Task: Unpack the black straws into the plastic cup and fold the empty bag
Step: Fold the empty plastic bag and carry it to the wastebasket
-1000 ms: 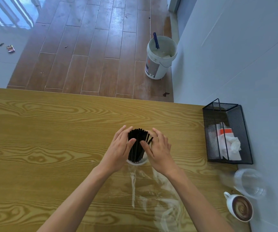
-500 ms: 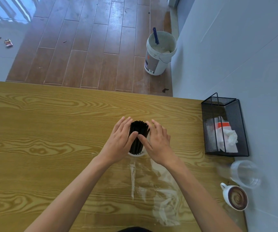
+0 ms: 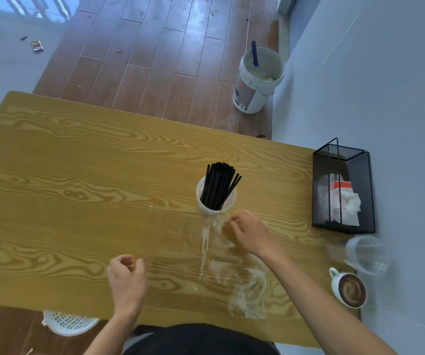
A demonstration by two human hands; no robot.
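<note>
The black straws (image 3: 219, 184) stand bunched in a white plastic cup (image 3: 207, 210) at the middle of the wooden table (image 3: 78, 175). The empty clear bag (image 3: 247, 290) lies flat and crinkled on the table, reaching from the cup toward me. My right hand (image 3: 251, 233) is just right of the cup's base, over the bag's far end, fingers curled down. I cannot tell whether it pinches the plastic. My left hand (image 3: 126, 278) hovers over bare table to the left of the bag, loosely curled with nothing in it.
A black mesh holder (image 3: 344, 162) with napkins stands at the table's right edge against the wall. Nearer me are a clear cup (image 3: 367, 254) on its side and a mug of coffee (image 3: 349, 290). A white bucket (image 3: 257, 80) is on the floor beyond the table.
Both hands have let go of the straw bundle and drawn back toward me. The straws now stand free in the cup, fanned slightly. The camera view has pulled back.
</note>
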